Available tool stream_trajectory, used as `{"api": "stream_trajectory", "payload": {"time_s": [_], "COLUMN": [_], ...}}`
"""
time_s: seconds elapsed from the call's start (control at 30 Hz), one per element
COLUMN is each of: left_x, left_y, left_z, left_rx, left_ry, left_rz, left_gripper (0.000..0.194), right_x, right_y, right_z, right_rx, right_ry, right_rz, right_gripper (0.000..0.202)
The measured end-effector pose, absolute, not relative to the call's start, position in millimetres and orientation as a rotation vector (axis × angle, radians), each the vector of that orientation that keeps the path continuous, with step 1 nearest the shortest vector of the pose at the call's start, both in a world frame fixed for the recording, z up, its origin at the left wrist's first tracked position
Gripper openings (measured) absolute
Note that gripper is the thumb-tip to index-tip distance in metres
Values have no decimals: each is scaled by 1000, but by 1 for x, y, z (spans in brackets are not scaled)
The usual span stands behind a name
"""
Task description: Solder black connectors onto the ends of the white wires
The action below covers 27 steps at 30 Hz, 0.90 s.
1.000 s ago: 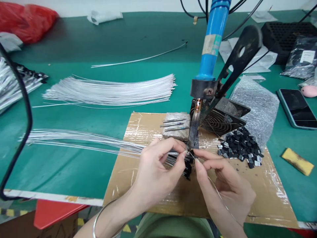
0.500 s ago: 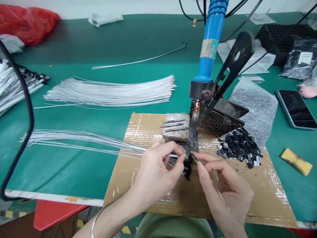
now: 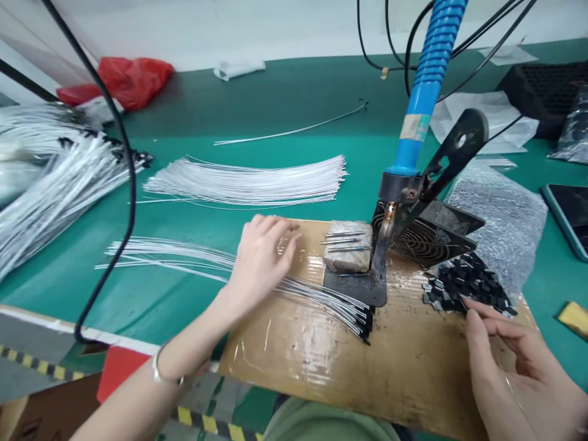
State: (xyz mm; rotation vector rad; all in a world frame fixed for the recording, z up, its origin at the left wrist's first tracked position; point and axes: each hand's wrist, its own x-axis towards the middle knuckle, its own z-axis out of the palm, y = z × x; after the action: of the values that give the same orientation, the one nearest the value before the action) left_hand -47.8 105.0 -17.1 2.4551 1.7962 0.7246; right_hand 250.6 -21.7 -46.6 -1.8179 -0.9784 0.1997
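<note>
My left hand [image 3: 261, 257] hovers at the cardboard's upper left edge with curved fingers, thumb apart, nothing visible in it. Beneath it passes a bundle of thin white wires [image 3: 321, 297] with black ends, lying from the green mat onto the cardboard. At the right, my right hand [image 3: 519, 361] has thumb and forefinger together beside a pile of small black pieces [image 3: 473, 282]. A thin wire [image 3: 512, 392] runs through its palm; whether a piece is between the fingertips is unclear. The blue-handled soldering iron [image 3: 413, 135] points down at a dark metal plate [image 3: 356, 288].
A block with metal tips [image 3: 349, 260] and a small fan [image 3: 427, 236] stand behind the plate. Another white wire bundle [image 3: 252, 180] lies on the mat. More wires [image 3: 59, 190] are at left, a phone [image 3: 569, 214] and yellow sponge [image 3: 574, 318] at right. A black cable hangs front left.
My hands have moved apart from below the iron tip: the left went left and up, the right went to the black pieces. The view has shifted, showing more of the left side.
</note>
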Motion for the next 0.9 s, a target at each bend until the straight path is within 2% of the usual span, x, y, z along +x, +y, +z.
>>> {"api": "stream_trajectory", "payload": {"time_s": [0.17,0.3,0.6,0.9], "left_x": [-74,-80,-86,-84], "left_y": [182,214,220,219], "left_z": [-40,-55,-64,-58], "left_rx": [2424,2390,2420,2341], "left_ry": [1789,1726,1618,1543], "left_rz": [689,684,728,861], "left_gripper": [12,5,6,12], "right_x": [248,250,254,246], "right_y": [-20,-21,-22,-19], "right_z": [-47,-48,-51,-40], "right_rx": [-1794,-1746,-1744,-1759], "right_ry": [-855,-769,-772,-693], "right_rz": [285,350,379,362], "right_gripper": [32,31,27,39]}}
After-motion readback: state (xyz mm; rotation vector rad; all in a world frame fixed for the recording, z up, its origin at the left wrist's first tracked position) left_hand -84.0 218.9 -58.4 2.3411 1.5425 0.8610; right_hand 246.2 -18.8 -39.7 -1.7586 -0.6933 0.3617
